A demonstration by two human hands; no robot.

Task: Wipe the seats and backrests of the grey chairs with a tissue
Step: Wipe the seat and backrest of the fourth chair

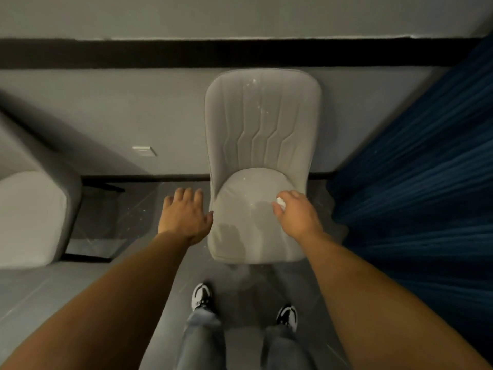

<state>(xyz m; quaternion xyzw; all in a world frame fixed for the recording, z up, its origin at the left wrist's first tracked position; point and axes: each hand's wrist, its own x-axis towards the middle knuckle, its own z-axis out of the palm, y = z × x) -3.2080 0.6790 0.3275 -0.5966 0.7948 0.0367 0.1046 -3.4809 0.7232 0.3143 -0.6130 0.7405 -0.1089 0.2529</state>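
Both forearms reach down; right hand (296, 212) grips a balled tissue (280, 202) on the grey chair's seat (248, 222), left hand (185, 214) spread wide at its edge

Grey chair (262, 145): matt stitched cloth, white specks on backrest. Curtain (416, 166): blue ribbed cloth. Floor (112, 214): smooth, faintly glossy tile.

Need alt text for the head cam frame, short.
A person's right hand presses a small white tissue onto the seat of a grey chair, while the open left hand rests against the seat's left edge. White specks dot the backrest; a second grey chair stands at left and a blue curtain at right.
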